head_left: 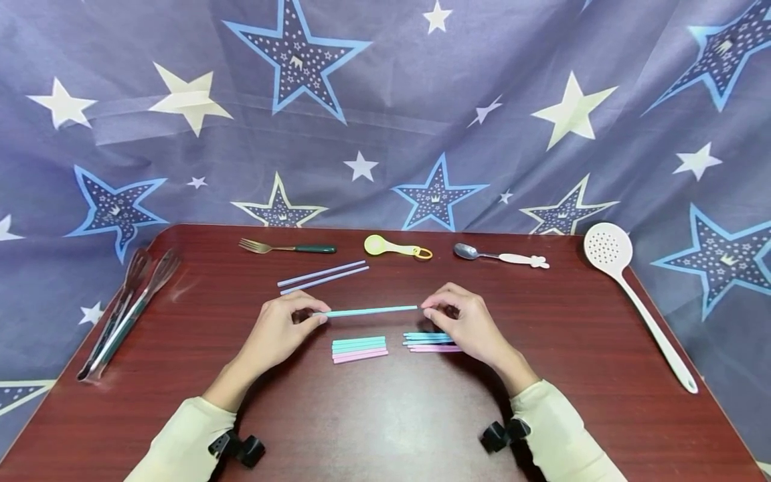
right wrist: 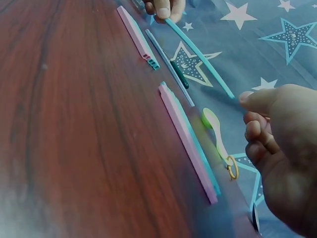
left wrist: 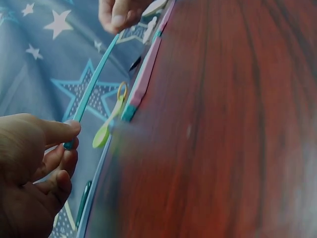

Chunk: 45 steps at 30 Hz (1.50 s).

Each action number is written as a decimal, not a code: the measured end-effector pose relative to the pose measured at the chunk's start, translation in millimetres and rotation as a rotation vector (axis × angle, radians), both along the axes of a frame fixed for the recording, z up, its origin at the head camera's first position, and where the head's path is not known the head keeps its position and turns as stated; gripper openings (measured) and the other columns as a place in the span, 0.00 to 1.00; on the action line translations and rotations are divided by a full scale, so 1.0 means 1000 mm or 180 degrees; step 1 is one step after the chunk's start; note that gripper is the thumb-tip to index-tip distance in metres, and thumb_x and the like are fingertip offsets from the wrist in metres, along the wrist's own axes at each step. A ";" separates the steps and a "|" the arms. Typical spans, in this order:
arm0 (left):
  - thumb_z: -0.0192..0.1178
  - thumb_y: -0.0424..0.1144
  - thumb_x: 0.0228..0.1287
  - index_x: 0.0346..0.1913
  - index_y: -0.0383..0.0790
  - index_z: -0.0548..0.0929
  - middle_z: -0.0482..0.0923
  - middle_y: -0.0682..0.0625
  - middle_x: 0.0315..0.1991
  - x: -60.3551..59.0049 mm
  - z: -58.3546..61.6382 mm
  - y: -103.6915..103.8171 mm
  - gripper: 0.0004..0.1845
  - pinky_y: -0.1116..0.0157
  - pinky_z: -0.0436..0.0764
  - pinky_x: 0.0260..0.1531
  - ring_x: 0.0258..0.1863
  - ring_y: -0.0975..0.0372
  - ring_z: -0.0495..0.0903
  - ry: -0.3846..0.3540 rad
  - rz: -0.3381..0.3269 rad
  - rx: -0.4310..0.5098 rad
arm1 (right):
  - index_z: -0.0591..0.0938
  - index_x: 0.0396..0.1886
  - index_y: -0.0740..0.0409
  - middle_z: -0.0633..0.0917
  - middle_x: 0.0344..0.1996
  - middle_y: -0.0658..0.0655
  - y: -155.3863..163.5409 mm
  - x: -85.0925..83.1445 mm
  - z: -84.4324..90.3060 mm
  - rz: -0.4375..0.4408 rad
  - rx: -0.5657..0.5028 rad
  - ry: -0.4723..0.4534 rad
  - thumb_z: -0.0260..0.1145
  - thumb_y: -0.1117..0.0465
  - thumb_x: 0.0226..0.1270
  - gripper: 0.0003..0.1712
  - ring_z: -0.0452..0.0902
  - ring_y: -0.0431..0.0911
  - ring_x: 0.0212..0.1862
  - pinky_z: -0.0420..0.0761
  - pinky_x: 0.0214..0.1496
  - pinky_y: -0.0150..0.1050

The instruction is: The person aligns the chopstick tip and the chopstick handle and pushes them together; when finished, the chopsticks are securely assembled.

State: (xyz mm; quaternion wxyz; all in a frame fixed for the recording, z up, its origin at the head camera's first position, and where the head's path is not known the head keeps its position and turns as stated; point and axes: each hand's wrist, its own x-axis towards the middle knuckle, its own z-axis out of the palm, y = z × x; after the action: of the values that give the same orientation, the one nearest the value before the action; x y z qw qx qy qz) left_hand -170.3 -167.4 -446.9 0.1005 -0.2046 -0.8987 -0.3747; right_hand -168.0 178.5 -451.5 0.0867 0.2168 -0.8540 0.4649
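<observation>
A long teal straw stretches between the two hands, raised above the table. My left hand pinches its left end between thumb and fingers, which the left wrist view shows closely. At the other end, my right hand has its thumb and forefinger bent toward each other, with a small gap to the straw's tip in the right wrist view. Below the straw lies a row of short teal and pink straws. A second bunch of short straws, blue and pink, lies partly hidden under the right hand.
Two long lilac straws lie behind the left hand. Along the back are a fork, a yellow measuring spoon and a spoon. Whisk-like utensils lie at left, a white skimmer at right.
</observation>
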 end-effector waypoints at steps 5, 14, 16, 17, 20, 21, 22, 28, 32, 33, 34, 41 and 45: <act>0.74 0.35 0.62 0.38 0.52 0.91 0.86 0.58 0.35 -0.006 -0.005 -0.010 0.06 0.70 0.71 0.28 0.25 0.67 0.71 -0.0051 0.0252 -0.0049 | 0.91 0.37 0.57 0.86 0.32 0.46 0.006 0.003 -0.004 0.0024 0.0148 -0.0030 0.74 0.67 0.65 0.03 0.74 0.35 0.32 0.75 0.33 0.32; 0.73 0.33 0.61 0.37 0.46 0.92 0.88 0.51 0.36 -0.013 -0.015 -0.022 0.05 0.65 0.75 0.39 0.29 0.62 0.77 0.0056 0.0638 -0.0176 | 0.91 0.38 0.52 0.84 0.33 0.44 0.016 0.013 -0.018 0.0180 0.0471 -0.0147 0.74 0.67 0.63 0.07 0.78 0.34 0.36 0.79 0.39 0.32; 0.73 0.32 0.61 0.37 0.45 0.92 0.87 0.51 0.35 -0.014 -0.017 -0.024 0.04 0.65 0.75 0.40 0.30 0.61 0.78 0.0095 0.0701 -0.0168 | 0.91 0.39 0.53 0.84 0.33 0.45 0.017 0.013 -0.020 0.0216 0.0519 -0.0089 0.75 0.67 0.62 0.07 0.79 0.34 0.37 0.80 0.40 0.33; 0.73 0.32 0.61 0.37 0.45 0.92 0.87 0.51 0.34 -0.014 -0.019 -0.024 0.04 0.65 0.74 0.40 0.30 0.61 0.79 0.0101 0.0730 -0.0159 | 0.91 0.39 0.53 0.84 0.33 0.45 0.017 0.014 -0.020 0.0223 0.0549 -0.0072 0.75 0.67 0.62 0.07 0.79 0.35 0.37 0.80 0.40 0.33; 0.73 0.33 0.60 0.37 0.43 0.92 0.85 0.51 0.32 -0.016 -0.022 -0.025 0.03 0.66 0.72 0.35 0.31 0.60 0.79 0.0110 0.0816 -0.0140 | 0.91 0.40 0.53 0.85 0.34 0.47 0.018 0.015 -0.021 0.0237 0.0602 -0.0060 0.76 0.66 0.61 0.08 0.80 0.38 0.38 0.80 0.42 0.34; 0.73 0.33 0.60 0.37 0.43 0.92 0.85 0.50 0.31 -0.016 -0.023 -0.025 0.03 0.66 0.71 0.35 0.31 0.60 0.78 0.0113 0.0840 -0.0137 | 0.91 0.40 0.52 0.85 0.35 0.47 0.018 0.015 -0.021 0.0237 0.0620 -0.0065 0.75 0.65 0.62 0.08 0.80 0.39 0.39 0.79 0.43 0.34; 0.73 0.33 0.60 0.36 0.42 0.92 0.85 0.50 0.32 -0.017 -0.024 -0.026 0.03 0.66 0.71 0.35 0.31 0.59 0.78 0.0117 0.0865 -0.0140 | 0.91 0.40 0.52 0.86 0.35 0.47 0.018 0.015 -0.021 0.0240 0.0630 -0.0069 0.75 0.65 0.62 0.08 0.80 0.39 0.39 0.79 0.43 0.34; 0.74 0.30 0.57 0.35 0.41 0.92 0.86 0.47 0.32 -0.020 -0.027 -0.027 0.03 0.60 0.71 0.38 0.32 0.56 0.77 0.0220 0.0923 -0.0156 | 0.91 0.41 0.52 0.86 0.36 0.46 0.018 0.014 -0.022 0.0281 0.0634 -0.0045 0.75 0.66 0.63 0.08 0.80 0.40 0.41 0.79 0.44 0.35; 0.74 0.29 0.56 0.35 0.40 0.92 0.86 0.46 0.32 -0.022 -0.027 -0.028 0.04 0.57 0.71 0.39 0.33 0.54 0.77 0.0277 0.0908 -0.0169 | 0.91 0.41 0.52 0.86 0.36 0.46 0.018 0.014 -0.024 0.0278 0.0610 -0.0045 0.75 0.66 0.63 0.08 0.80 0.40 0.41 0.78 0.44 0.35; 0.75 0.29 0.56 0.35 0.39 0.93 0.85 0.45 0.31 -0.022 -0.028 -0.028 0.04 0.57 0.71 0.39 0.33 0.54 0.77 0.0292 0.0906 -0.0177 | 0.91 0.41 0.52 0.86 0.36 0.46 0.018 0.015 -0.024 0.0276 0.0607 -0.0049 0.75 0.65 0.63 0.08 0.80 0.40 0.41 0.78 0.44 0.35; 0.75 0.29 0.56 0.35 0.39 0.93 0.85 0.45 0.31 -0.023 -0.028 -0.028 0.04 0.57 0.71 0.39 0.33 0.54 0.76 0.0300 0.0910 -0.0183 | 0.91 0.41 0.52 0.86 0.36 0.46 0.018 0.015 -0.024 0.0277 0.0605 -0.0052 0.75 0.65 0.63 0.08 0.80 0.40 0.41 0.78 0.44 0.35; 0.75 0.28 0.55 0.37 0.38 0.93 0.84 0.44 0.32 -0.025 -0.029 -0.029 0.07 0.55 0.71 0.40 0.35 0.51 0.77 0.0395 0.0931 -0.0210 | 0.91 0.41 0.52 0.86 0.36 0.46 0.017 0.016 -0.023 0.0276 0.0621 -0.0054 0.75 0.65 0.63 0.07 0.80 0.40 0.41 0.78 0.44 0.34; 0.75 0.28 0.55 0.39 0.37 0.92 0.84 0.43 0.34 -0.026 -0.027 -0.028 0.08 0.55 0.71 0.40 0.37 0.50 0.77 0.0404 0.0928 -0.0221 | 0.91 0.40 0.52 0.86 0.36 0.46 0.017 0.016 -0.022 0.0267 0.0612 -0.0042 0.75 0.65 0.63 0.07 0.80 0.40 0.41 0.78 0.44 0.35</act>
State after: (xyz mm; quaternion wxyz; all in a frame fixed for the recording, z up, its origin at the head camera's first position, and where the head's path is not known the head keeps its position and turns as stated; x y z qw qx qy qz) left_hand -196.6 -195.1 -474.3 0.2033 -0.0986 -0.9231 -0.3111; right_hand -152.4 195.4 -473.1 0.0403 0.2565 -0.8854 0.3855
